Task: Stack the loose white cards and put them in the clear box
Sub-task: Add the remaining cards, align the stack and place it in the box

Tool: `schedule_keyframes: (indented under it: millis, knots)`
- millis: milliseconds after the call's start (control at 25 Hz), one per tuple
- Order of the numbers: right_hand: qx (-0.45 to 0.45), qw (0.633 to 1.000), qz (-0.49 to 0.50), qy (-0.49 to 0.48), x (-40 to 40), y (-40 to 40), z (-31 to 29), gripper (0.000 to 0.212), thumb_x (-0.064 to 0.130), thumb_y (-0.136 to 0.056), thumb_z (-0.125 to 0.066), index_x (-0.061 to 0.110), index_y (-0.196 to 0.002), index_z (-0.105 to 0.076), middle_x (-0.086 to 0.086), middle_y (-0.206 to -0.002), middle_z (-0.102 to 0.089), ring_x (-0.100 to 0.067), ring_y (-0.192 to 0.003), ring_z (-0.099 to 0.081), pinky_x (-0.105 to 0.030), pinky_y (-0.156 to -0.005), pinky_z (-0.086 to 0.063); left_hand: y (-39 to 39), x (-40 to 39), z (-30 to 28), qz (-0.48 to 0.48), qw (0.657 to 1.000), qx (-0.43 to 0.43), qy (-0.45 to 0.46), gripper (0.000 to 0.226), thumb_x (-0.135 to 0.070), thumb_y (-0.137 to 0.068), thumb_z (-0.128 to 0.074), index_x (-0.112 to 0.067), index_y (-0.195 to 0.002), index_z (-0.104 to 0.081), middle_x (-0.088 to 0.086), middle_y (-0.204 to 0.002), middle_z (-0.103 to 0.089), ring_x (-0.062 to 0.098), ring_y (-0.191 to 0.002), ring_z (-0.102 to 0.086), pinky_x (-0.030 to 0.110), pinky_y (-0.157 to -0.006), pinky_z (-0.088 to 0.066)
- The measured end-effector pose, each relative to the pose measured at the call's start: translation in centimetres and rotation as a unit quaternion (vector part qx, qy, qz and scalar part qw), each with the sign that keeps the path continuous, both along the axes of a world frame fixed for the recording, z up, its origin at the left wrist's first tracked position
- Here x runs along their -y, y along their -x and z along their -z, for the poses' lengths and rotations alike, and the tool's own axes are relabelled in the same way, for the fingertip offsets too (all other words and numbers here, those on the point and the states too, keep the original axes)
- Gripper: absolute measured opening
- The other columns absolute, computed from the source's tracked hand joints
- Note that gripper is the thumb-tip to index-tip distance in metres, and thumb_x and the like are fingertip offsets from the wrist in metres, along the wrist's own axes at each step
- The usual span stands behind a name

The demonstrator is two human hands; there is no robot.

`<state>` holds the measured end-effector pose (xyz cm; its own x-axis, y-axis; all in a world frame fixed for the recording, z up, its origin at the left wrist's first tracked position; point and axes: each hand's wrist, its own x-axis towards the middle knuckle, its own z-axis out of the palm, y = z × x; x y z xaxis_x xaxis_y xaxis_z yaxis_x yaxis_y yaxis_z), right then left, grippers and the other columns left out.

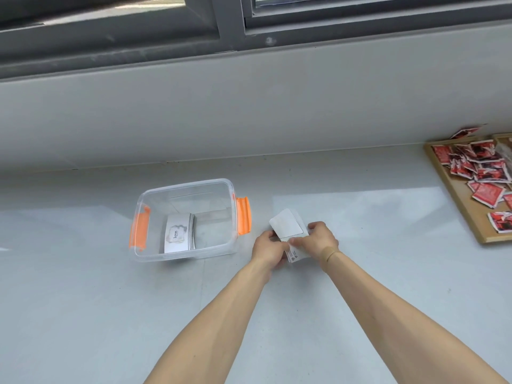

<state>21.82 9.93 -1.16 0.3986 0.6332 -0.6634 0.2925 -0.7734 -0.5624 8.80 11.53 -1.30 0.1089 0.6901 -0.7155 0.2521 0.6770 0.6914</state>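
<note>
An indoor room, of unclear kind. A pale bench (pixel 277 300) runs beneath a grey-framed window (pixel 230 20). A wooden tray (pixel 454 206) holds red packets (pixel 486 195).

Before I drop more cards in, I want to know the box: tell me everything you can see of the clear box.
The clear box is a see-through plastic tub with rounded corners and an orange latch on each short side. It has no lid on and sits upright on the pale grey counter, left of both hands, which do not touch it. Inside, a stack of white cards rests on its floor; the top card reads "love".
</note>
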Motion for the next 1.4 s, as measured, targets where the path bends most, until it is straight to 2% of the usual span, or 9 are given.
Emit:
schedule_keyframes:
  millis: [120, 280, 400, 520, 680, 880, 1120, 1280, 1400]
  knots:
    - [-0.037, 0.998, 0.022, -0.035, 2.1, 0.9, -0.7, 0.032, 0.017, -0.065, -0.076, 0.017, -0.094, -0.062, -0.008, -0.108, -0.067, -0.023, -0.091, -0.065, -0.035, -0.080, -0.056, 1.1, 2.5, -0.8, -0.003, 0.998, 0.058, 0.020, 0.036, 0.002, -0.069, -0.064, -0.018, -0.099, -0.059, 0.004, -0.092, -0.073, 0.026, -0.077, -0.071, 0.032, -0.062, -0.059]
    - [-0.051, 0.997, 0.020, -0.052, 6.9, 2.9, -1.8, 0.047, 0.017, -0.064, -0.075, 0.018, -0.105, -0.054, -0.007, -0.104, -0.063, -0.023, -0.090, -0.065, -0.038, -0.080, -0.056, 3.5, 6.7, -1.1, 0.040, 0.996, 0.078, 0.024, 0.031, -0.014, -0.060, -0.071, -0.021, -0.089, -0.063, -0.004, -0.071, -0.070, 0.015, -0.059, -0.064, 0.023, -0.052, -0.050]
    - [-0.047, 0.996, -0.035, -0.061, 10.9, 4.5, -2.0, 0.050, 0.015, -0.064, -0.077, 0.022, -0.106, -0.050, -0.003, -0.098, -0.066, -0.024, -0.088, -0.063, -0.039, -0.078, -0.054, 6.7, 9.6, -0.4, 0.085, 0.996, 0.007, 0.026, 0.028, -0.008, -0.070, -0.065, -0.015, -0.096, -0.059, 0.000, -0.070, -0.064, 0.018, -0.053, -0.057, 0.026, -0.052, -0.046]
    - [0.018, 0.988, -0.122, -0.094, 14.4, 6.8, -2.2, 0.048, 0.015, -0.064, -0.075, 0.026, -0.104, -0.050, 0.000, -0.099, -0.062, -0.025, -0.089, -0.058, -0.039, -0.070, -0.051, 10.7, 12.2, 0.0, 0.148, 0.986, -0.080, -0.005, 0.035, -0.006, -0.071, -0.060, -0.014, -0.104, -0.054, 0.007, -0.077, -0.066, 0.021, -0.057, -0.059, 0.027, -0.054, -0.049]
    - [0.153, 0.950, -0.246, -0.113, 18.1, 10.6, -2.2, 0.043, 0.013, -0.070, -0.062, 0.030, -0.108, -0.050, 0.007, -0.103, -0.057, -0.022, -0.096, -0.046, -0.040, -0.076, -0.048, 16.2, 14.7, -0.4, 0.211, 0.964, -0.134, -0.088, 0.049, -0.021, -0.066, -0.071, -0.028, -0.108, -0.046, -0.005, -0.088, -0.059, 0.011, -0.066, -0.057, 0.021, -0.052, -0.045]
    - [0.150, 0.925, -0.296, -0.184, 20.2, 16.0, -2.2, 0.045, 0.003, -0.072, -0.053, 0.032, -0.106, -0.050, 0.015, -0.103, -0.053, -0.018, -0.093, -0.042, -0.034, -0.072, -0.047, 20.8, 17.2, -1.0, 0.290, 0.925, -0.141, -0.201, 0.073, -0.031, -0.062, -0.070, -0.041, -0.127, -0.037, -0.012, -0.113, -0.049, 0.006, -0.098, -0.056, 0.029, -0.083, -0.052]
    - [0.163, 0.907, -0.333, -0.202, 19.7, 20.5, -2.3, 0.048, 0.006, -0.072, -0.054, 0.037, -0.108, -0.047, 0.015, -0.103, -0.051, -0.015, -0.093, -0.050, -0.037, -0.071, -0.049, 25.4, 17.1, -1.0, 0.279, 0.900, -0.166, -0.291, 0.058, -0.029, -0.068, -0.067, -0.036, -0.120, -0.043, -0.017, -0.115, -0.050, 0.003, -0.104, -0.052, 0.029, -0.083, -0.049]
    - [0.193, 0.894, -0.336, -0.225, 18.4, 22.2, -2.6, 0.047, 0.007, -0.074, -0.054, 0.040, -0.108, -0.048, 0.016, -0.104, -0.052, -0.014, -0.093, -0.051, -0.036, -0.070, -0.049, 27.2, 15.4, -1.2, 0.316, 0.852, -0.205, -0.363, 0.038, -0.028, -0.074, -0.064, -0.028, -0.110, -0.052, -0.010, -0.107, -0.056, 0.014, -0.099, -0.053, 0.033, -0.083, -0.047]
    - [0.217, 0.886, -0.331, -0.243, 17.4, 23.4, -2.4, 0.047, 0.008, -0.075, -0.055, 0.040, -0.109, -0.049, 0.017, -0.106, -0.054, -0.016, -0.093, -0.051, -0.035, -0.069, -0.048, 28.2, 14.0, -1.0, 0.332, 0.820, -0.229, -0.406, 0.035, -0.029, -0.077, -0.061, -0.024, -0.111, -0.053, -0.008, -0.107, -0.057, 0.016, -0.099, -0.054, 0.032, -0.085, -0.044]
